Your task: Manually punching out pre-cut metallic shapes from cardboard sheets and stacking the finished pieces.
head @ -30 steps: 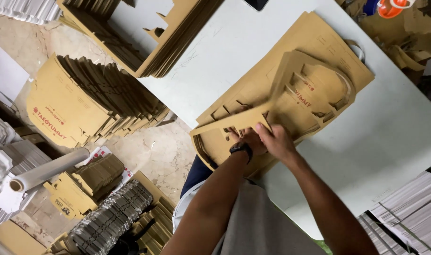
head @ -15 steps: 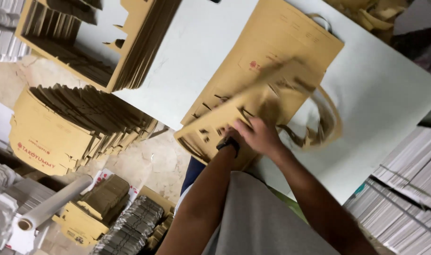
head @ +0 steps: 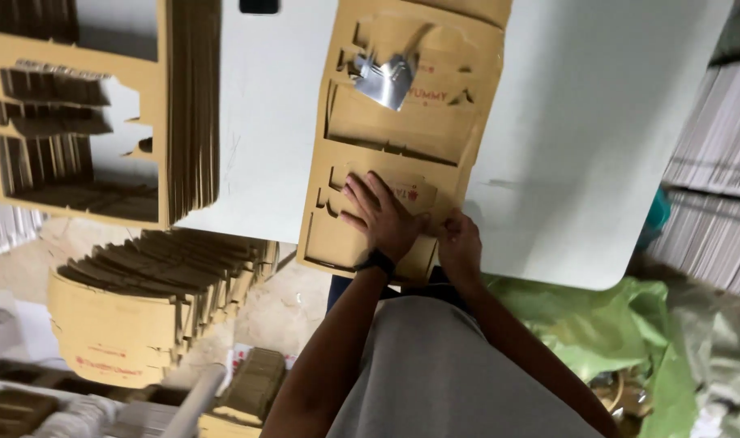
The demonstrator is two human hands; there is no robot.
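Observation:
A brown die-cut cardboard sheet point(head: 402, 130) lies on the white table point(head: 597, 162), reaching from the far side to the near edge. It has several cut-out windows, and one near the top shows a shiny grey patch point(head: 386, 77). My left hand point(head: 382, 215), with a black wristband, rests flat on the near part of the sheet with its fingers spread. My right hand point(head: 461, 243) is just to its right at the table's near edge, its fingers curled on the sheet's near right corner.
A thick stack of brown cut-out cardboard frames point(head: 102, 122) sits on the table's left. Fanned cardboard blanks point(head: 143, 300) stand on the floor below it, beside a white roll point(head: 195, 401). Green plastic sheeting point(head: 613, 332) and stacked white sheets point(head: 714, 186) are at the right.
Both hands gripped a loose cut-out frame lifted off the sheet. Now the sheet lies flat, my left hand is spread on it, and the view has swung round.

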